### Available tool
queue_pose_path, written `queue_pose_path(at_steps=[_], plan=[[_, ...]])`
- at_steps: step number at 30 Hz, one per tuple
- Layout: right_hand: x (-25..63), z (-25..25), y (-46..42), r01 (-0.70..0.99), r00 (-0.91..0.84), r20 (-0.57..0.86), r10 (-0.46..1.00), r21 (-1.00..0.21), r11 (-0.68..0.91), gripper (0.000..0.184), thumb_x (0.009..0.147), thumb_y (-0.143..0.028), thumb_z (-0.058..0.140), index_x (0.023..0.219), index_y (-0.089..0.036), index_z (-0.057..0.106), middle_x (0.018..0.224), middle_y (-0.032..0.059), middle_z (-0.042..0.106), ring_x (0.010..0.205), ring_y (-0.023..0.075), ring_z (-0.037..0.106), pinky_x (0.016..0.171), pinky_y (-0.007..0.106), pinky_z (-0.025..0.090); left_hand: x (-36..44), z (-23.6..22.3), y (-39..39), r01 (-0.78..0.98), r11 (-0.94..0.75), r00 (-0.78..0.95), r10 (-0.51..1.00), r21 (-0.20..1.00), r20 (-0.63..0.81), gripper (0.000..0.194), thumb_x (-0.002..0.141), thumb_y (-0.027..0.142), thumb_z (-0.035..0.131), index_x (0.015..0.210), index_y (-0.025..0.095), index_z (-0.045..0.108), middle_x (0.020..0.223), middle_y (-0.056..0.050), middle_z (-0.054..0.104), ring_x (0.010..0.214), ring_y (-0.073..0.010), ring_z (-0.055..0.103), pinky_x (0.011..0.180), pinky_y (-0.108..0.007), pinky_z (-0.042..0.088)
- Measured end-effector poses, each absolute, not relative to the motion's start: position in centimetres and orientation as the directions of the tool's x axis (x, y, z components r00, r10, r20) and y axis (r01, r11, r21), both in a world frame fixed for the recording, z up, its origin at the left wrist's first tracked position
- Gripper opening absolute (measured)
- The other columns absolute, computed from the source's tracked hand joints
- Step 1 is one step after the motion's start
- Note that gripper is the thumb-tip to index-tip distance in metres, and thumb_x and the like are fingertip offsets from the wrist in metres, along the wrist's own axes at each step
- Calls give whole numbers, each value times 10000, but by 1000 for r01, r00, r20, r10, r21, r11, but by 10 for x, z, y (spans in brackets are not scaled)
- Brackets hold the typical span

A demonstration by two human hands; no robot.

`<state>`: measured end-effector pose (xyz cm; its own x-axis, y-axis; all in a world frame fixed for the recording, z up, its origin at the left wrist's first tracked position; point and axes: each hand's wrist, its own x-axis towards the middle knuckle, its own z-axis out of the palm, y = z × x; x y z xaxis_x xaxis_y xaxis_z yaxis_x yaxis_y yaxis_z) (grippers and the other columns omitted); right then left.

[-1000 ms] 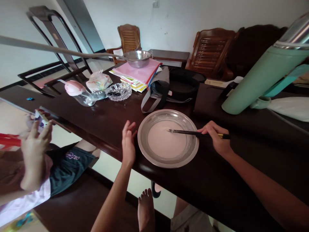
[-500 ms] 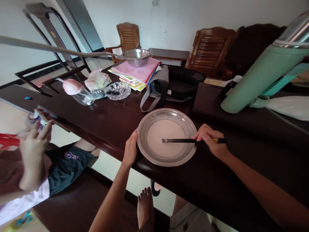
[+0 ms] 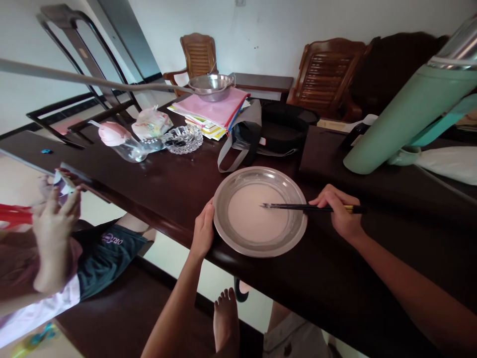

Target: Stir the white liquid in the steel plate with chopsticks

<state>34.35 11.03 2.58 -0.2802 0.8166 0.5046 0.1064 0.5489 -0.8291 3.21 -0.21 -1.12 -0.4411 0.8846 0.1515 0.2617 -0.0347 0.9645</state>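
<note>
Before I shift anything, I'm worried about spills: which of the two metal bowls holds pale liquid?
The wide bowl with the left hand at its rim and the chopsticks over it; the smaller bowl sits on the pink folder.

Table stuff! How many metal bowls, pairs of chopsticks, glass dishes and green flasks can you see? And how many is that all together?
Metal bowls: 2 (big bowl, small bowl)
Pairs of chopsticks: 1
Glass dish: 1
Green flask: 1
Total: 5, with the pair counted as one
</note>
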Motion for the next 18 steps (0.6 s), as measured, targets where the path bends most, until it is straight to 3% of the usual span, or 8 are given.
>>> queue_pose_path(at_steps=[5, 7, 10, 12, 15, 18], plan=[[344, 26, 110, 113, -460, 466, 756, -813, 570, 329, 965, -321, 553, 668, -250, 675, 754, 33, 750, 728, 218, 629, 681, 388, 491, 32, -11, -2, 266, -31, -450, 880, 964, 152, 558, 997, 549, 388, 1339, 178, 628, 1390, -92, 632, 1341, -270, 533, 1177, -436, 359], [344, 26, 111, 141, -402, 469, 786, -817, 560, 318, 961, -310, 565, 672, -249, 680, 756, 27, 745, 741, 211, 634, 693, 376, 490, 32, -11, -2, 266, -42, -449, 879, 963, 163, 557, 999, 546, 386, 1338, 175, 627, 1392, -95, 631, 1344, -270, 529, 1177, -433, 359], [346, 25, 111, 49, -268, 506, 820, -843, 536, 384, 976, -289, 534, 608, -238, 631, 670, 13, 696, 636, 183, 602, 628, 352, 462, 32, -11, -2, 268, -49, -431, 887, 962, 165, 563, 1003, 548, 380, 1349, 173, 617, 1402, -100, 622, 1338, -263, 533, 1174, -428, 362], [345, 25, 110, 12, -338, 506, 794, -841, 541, 387, 977, -285, 527, 606, -236, 626, 667, 19, 701, 624, 187, 597, 610, 354, 460, 32, -11, -2, 271, -43, -429, 889, 962, 161, 567, 1002, 552, 378, 1348, 172, 617, 1399, -101, 624, 1331, -262, 539, 1168, -430, 369], [343, 27, 108, 112, -460, 472, 752, -810, 576, 325, 958, -308, 561, 660, -243, 674, 749, 36, 746, 716, 213, 631, 666, 378, 494, 32, -10, -2, 278, -36, -448, 879, 960, 163, 562, 1000, 552, 379, 1328, 174, 633, 1381, -96, 638, 1329, -263, 541, 1164, -429, 375], [343, 27, 109, 134, -321, 491, 810, -823, 552, 353, 961, -334, 556, 636, -244, 661, 711, 32, 715, 688, 206, 632, 661, 378, 494, 33, -10, -2, 279, -35, -449, 879, 960, 162, 562, 1000, 554, 377, 1327, 176, 633, 1384, -92, 636, 1333, -259, 537, 1165, -421, 372]])
